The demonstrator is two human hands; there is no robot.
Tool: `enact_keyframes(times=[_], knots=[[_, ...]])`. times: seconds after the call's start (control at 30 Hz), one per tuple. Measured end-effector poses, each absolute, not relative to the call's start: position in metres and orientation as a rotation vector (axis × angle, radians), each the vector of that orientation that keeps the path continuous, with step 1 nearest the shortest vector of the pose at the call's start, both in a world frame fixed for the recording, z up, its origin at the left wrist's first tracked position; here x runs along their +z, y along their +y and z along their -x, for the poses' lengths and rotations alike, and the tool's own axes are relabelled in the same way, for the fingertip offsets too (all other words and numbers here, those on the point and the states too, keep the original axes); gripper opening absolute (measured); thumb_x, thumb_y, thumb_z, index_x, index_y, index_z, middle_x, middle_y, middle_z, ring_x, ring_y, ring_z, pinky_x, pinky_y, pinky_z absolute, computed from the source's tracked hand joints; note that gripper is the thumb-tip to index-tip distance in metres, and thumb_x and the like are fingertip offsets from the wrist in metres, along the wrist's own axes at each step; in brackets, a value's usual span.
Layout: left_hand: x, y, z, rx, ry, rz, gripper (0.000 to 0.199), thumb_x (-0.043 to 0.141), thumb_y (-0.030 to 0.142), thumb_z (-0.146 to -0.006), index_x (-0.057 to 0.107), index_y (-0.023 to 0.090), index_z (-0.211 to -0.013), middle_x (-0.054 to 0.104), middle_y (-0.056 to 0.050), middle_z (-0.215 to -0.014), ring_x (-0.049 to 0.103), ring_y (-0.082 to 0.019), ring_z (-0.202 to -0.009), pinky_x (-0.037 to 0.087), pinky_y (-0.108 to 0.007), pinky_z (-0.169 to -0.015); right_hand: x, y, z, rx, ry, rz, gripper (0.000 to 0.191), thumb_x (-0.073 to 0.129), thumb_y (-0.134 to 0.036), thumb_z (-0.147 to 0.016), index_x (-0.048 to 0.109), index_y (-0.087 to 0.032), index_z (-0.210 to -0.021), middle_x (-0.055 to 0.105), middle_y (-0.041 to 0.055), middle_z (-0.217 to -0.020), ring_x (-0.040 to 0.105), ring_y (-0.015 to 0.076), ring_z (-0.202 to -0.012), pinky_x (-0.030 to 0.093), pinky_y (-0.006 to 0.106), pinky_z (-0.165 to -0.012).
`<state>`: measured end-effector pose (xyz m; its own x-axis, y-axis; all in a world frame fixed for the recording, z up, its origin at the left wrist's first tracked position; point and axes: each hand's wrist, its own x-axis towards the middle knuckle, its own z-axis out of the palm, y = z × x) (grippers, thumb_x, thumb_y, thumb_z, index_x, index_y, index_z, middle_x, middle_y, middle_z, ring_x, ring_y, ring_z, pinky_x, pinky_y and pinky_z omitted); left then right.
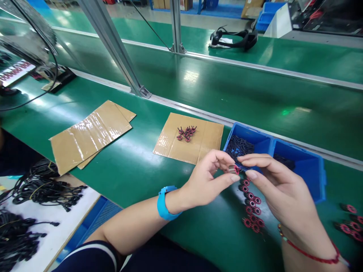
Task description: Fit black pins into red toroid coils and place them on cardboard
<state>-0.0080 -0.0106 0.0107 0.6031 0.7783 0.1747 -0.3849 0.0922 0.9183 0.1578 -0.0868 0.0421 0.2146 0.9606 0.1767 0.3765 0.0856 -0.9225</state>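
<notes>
My left hand (205, 183) is closed, pinching a small red-wound ring coil (233, 169) between thumb and fingertips. Facing it, my right hand (283, 189) pinches a thin black tube (244, 167) at the coil's wire end; whether the tube sits over a wire I cannot tell. Below the hands, several similar coils (252, 206) lie in a cluster on the green bench. A blue bin (262, 136) just behind the fingers holds many thin black tubes (239, 145). On a cardboard sheet (167, 139) rests a group of coils with black leads (187, 133).
Another blue bin (319, 170) stands to the right, with dark pieces inside. More coils (354, 226) lie at the right edge. Taped cardboard (93, 132) lies to the left, near bundled black cables (45, 185). A metal post (113, 45) rises behind the bench.
</notes>
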Motion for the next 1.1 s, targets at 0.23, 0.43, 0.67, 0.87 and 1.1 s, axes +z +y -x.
enact_keyframes(times=[0.23,0.43,0.67,0.87,1.1], knots=[[0.01,-0.013,0.008,0.872,0.397,-1.205,0.027,0.076,0.029,-0.086,0.057,0.019,-0.101,0.064,-0.002,-0.09,0.061,-0.012,-0.083,0.051,-0.029,-0.08,0.042,-0.088,-0.155,0.748,-1.348,1.455,0.006,0.071,-0.029,-0.092,0.076,-0.031,-0.094,0.073,0.0035,-0.107,0.07,0.0201,-0.101,0.058,0.035,-0.088],[0.01,-0.012,0.008,0.88,0.372,-1.22,0.024,0.075,0.026,-0.086,0.058,0.019,-0.102,0.064,-0.003,-0.093,0.061,-0.012,-0.085,0.052,-0.028,-0.082,0.041,-0.088,-0.153,0.692,-1.341,1.472,0.005,0.072,-0.027,-0.091,0.076,-0.029,-0.092,0.074,0.0043,-0.106,0.07,0.0214,-0.1,0.058,0.037,-0.088],[0.012,-0.012,0.009,0.873,0.393,-1.238,0.028,0.078,0.03,-0.084,0.058,0.019,-0.1,0.064,-0.003,-0.091,0.061,-0.013,-0.084,0.052,-0.029,-0.081,0.043,-0.09,-0.148,0.616,-1.351,1.497,0.008,0.071,-0.023,-0.091,0.074,-0.03,-0.091,0.073,0.002,-0.107,0.069,0.0203,-0.104,0.057,0.035,-0.091],[0.01,-0.013,0.01,0.94,0.35,-1.235,0.025,0.077,0.023,-0.084,0.06,0.019,-0.102,0.064,-0.003,-0.092,0.061,-0.012,-0.084,0.052,-0.027,-0.081,0.046,-0.092,-0.145,0.528,-1.417,1.51,0.012,0.068,-0.018,-0.093,0.07,-0.03,-0.092,0.072,0.0012,-0.106,0.066,0.0209,-0.111,0.054,0.037,-0.094],[0.009,-0.011,0.01,0.929,0.356,-1.294,0.02,0.076,0.022,-0.086,0.065,0.017,-0.103,0.066,-0.003,-0.091,0.063,-0.012,-0.085,0.052,-0.026,-0.081,0.05,-0.087,-0.149,0.176,-1.687,1.438,0.014,0.068,-0.012,-0.09,0.065,-0.025,-0.094,0.071,0.0017,-0.094,0.064,0.0216,-0.107,0.048,0.041,-0.1]])
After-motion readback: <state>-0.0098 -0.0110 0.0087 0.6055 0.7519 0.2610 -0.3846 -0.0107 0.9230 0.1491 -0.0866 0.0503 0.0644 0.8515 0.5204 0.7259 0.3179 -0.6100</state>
